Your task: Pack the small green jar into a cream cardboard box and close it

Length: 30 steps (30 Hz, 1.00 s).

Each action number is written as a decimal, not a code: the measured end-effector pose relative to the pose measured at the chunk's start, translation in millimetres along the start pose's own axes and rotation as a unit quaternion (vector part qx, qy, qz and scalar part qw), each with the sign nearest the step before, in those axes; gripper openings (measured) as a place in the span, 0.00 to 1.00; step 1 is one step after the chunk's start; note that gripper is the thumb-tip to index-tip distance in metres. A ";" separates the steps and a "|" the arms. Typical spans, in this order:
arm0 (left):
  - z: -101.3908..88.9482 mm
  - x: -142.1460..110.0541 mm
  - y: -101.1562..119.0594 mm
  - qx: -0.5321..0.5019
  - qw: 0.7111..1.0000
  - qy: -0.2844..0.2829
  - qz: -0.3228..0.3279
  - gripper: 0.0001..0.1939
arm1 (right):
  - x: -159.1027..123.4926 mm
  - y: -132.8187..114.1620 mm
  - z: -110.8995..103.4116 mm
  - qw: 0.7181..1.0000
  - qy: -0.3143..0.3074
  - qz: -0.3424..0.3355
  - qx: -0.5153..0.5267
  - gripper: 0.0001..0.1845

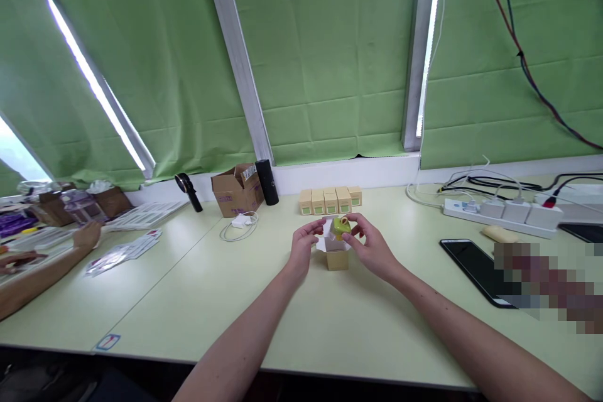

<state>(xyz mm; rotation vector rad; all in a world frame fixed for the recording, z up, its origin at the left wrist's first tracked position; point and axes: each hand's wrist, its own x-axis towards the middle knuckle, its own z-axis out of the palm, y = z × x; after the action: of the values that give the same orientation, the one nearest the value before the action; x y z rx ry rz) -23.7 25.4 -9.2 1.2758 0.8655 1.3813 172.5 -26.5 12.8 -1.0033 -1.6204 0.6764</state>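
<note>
A small brown cardboard box [338, 260] stands on the table in front of me, its top open and its white-lined flaps raised. My left hand [301, 248] is at the box's left side, fingers curled at a white flap. Between the thumb and fingers of my right hand [372, 244] is a small green object [340, 227] with a yellowish loop on top, held just over the box opening. Its exact kind is too small to make out. Behind the hands stand several closed small boxes [331, 201] with green labels, in a row.
A larger open carton [237, 191], a black cylinder [267, 182] and a white charger with cable [242, 220] lie back left. To the right are a phone [480, 271] and a power strip [499, 217]. Another person's hand [87, 235] works at far left.
</note>
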 end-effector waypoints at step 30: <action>3.5 -2.8 4.2 -0.008 1.000 0.013 -0.008 0.28 | -2.5 2.6 5.0 0.994 -0.043 -0.034 -0.093 0.06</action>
<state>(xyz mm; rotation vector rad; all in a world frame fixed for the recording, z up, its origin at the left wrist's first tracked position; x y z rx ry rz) -21.4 21.3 -5.2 1.2393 0.8798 1.3920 168.6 -27.1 8.1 -1.0595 -1.8118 0.5360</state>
